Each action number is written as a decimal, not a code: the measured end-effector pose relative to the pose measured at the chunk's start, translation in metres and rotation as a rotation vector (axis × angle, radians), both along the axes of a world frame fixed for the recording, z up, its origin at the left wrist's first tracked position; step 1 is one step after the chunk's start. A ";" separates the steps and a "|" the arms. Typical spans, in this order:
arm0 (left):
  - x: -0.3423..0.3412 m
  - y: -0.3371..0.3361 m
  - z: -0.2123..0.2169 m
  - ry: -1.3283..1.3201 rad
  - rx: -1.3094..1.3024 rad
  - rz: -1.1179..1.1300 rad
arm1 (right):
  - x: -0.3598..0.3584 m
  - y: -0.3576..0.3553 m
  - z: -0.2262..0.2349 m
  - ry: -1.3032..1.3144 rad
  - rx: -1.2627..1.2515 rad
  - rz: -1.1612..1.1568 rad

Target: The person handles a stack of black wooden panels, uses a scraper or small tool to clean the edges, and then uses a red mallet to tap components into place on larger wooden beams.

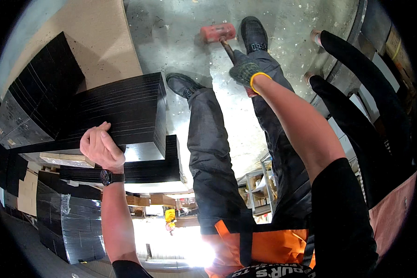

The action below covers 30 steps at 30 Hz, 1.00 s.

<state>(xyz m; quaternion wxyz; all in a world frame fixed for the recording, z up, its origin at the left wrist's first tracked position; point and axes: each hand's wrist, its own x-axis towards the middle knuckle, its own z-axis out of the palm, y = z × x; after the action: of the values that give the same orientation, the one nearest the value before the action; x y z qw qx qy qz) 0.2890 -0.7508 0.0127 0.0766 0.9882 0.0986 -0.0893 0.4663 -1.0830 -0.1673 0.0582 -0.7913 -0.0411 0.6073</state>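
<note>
My right hand (248, 70), in a dark knit glove with a yellow cuff, grips the handle of a mallet (219, 32) with a red head. The mallet is in front of my legs, its head out beyond the hand near my right shoe. My bare left hand (102, 146), with a dark watch at the wrist, rests at the near edge of a stack of black boards (120, 104). Its fingers are curled, and whatever may be inside them is hidden. Another stack of black boards (44, 88) stands to the left of this one.
A brown board (102, 41) lies beneath the stacks. A strip of pale wooden pieces (67, 160) sits below the left hand's stack. Wrapped black stacks (72, 227) stand at lower left. Another person's dark-clad legs (356, 88) are close on my right. Concrete floor (171, 28) spreads around my shoes.
</note>
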 end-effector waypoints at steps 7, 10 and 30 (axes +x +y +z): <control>-0.003 0.001 0.002 0.013 -0.003 0.011 | -0.007 0.016 0.010 0.230 -0.016 -0.338; 0.002 -0.001 0.004 -0.004 -0.015 0.019 | -0.001 0.020 0.001 0.258 -0.021 -0.500; -0.005 0.005 0.001 0.064 -0.076 0.015 | -0.212 0.097 0.128 0.316 0.288 -0.366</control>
<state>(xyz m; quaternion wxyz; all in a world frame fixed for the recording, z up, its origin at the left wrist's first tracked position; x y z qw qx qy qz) 0.2836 -0.7453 0.0132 0.1117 0.9804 0.1049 -0.1241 0.2547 -0.9860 -0.0391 0.2846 -0.6646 0.0261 0.6904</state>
